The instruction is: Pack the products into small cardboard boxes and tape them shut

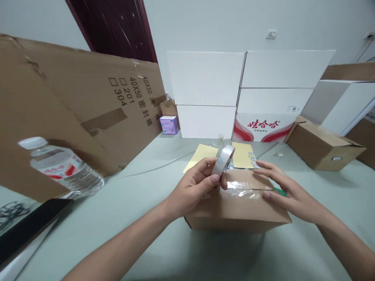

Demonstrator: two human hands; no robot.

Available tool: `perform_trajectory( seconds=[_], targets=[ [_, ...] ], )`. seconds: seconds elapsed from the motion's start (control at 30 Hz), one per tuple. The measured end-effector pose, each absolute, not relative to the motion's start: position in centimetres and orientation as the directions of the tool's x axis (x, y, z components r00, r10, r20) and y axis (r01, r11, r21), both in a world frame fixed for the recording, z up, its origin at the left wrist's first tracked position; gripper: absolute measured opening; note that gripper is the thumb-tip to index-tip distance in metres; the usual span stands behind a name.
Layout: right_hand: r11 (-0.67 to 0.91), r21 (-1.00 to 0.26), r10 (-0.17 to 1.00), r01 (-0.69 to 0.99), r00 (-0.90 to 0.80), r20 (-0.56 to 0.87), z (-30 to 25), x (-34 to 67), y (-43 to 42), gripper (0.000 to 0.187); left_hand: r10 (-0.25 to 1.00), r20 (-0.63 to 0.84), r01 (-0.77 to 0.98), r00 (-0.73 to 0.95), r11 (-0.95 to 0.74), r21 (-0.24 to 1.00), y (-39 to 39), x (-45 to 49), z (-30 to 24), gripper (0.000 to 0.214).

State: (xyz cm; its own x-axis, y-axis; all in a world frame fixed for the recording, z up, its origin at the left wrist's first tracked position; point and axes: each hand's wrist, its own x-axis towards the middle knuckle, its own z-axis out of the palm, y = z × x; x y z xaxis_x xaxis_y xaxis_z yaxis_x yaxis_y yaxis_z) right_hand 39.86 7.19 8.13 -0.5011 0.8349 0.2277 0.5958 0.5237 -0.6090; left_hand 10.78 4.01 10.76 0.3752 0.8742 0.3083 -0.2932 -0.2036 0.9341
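My left hand point(195, 184) grips a roll of clear tape point(224, 159), held upright above the left part of a small brown cardboard box point(234, 212). A strip of shiny tape point(244, 188) runs across the box's closed top flaps. My right hand point(285, 188) lies flat on the right side of the box top, fingers stretched out and pressing on the tape. Two yellow paper sheets point(202, 153) lie on the table just behind the box.
A big brown carton point(73, 109) leans at the left, a water bottle point(61, 168) lying before it. White boxes point(243, 89) are stacked at the back wall. A brown box point(324, 146) sits at the right, a small purple box point(169, 125) at the back, a dark flat object point(26, 228) at the near left.
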Motion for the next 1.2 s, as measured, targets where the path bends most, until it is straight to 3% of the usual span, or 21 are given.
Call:
perform_trajectory(
  seconds=[0.07,0.2,0.33,0.43,0.5,0.6,0.73,0.83,0.97,1.2],
  targets=[
    [0.608,-0.503,0.793,0.614,-0.445,0.415,9.0,39.0,6.8,0.04,0.871,0.321,-0.333,0.373,-0.197,0.922,3.8,11.0,11.2,0.034],
    [0.748,-0.235,0.564,0.62,-0.409,0.717,11.6,36.4,5.8,0.042,0.865,0.316,-0.373,0.39,-0.165,0.913,3.4,11.7,12.4,0.033],
    [0.791,-0.044,0.403,0.61,-0.465,0.788,13.8,33.7,5.2,0.039,0.844,0.281,-0.332,0.457,-0.13,0.934,2.8,12.1,13.5,0.028],
    [0.824,0.019,0.327,0.566,-0.503,0.8,14.4,32.5,5.3,0.032,0.817,0.319,-0.314,0.48,-0.18,0.932,2.2,12.2,13.9,0.028],
    [0.836,-0.021,0.329,0.548,-0.471,0.819,14.4,32.2,5.4,0.025,0.802,0.356,-0.331,0.48,-0.211,0.92,1.9,12.1,14.0,0.026],
    [0.816,-0.178,0.448,0.55,-0.405,0.797,14.0,32.1,5.5,0.021,0.787,0.381,-0.331,0.484,-0.238,0.913,1.5,11.9,13.9,0.023],
    [0.719,-0.479,0.682,0.503,-0.381,0.624,13.8,32.0,5.8,0.022,0.783,0.388,-0.272,0.486,-0.287,0.919,1.6,11.4,13.7,0.028],
    [0.632,-0.623,0.775,0.461,-0.369,0.514,13.9,31.7,6.1,0.021,0.773,0.382,-0.299,0.506,-0.259,0.919,1.7,11.2,13.4,0.03],
    [0.622,-0.642,0.782,0.448,-0.395,0.482,14.0,31.4,6.5,0.02,0.805,0.329,-0.314,0.493,-0.188,0.93,1.7,11.3,12.9,0.028],
    [0.692,-0.482,0.713,0.537,-0.404,0.573,13.3,31.4,6.2,0.02,0.871,0.221,-0.285,0.44,-0.097,0.953,2.1,12.0,12.5,0.033]
  ],
)
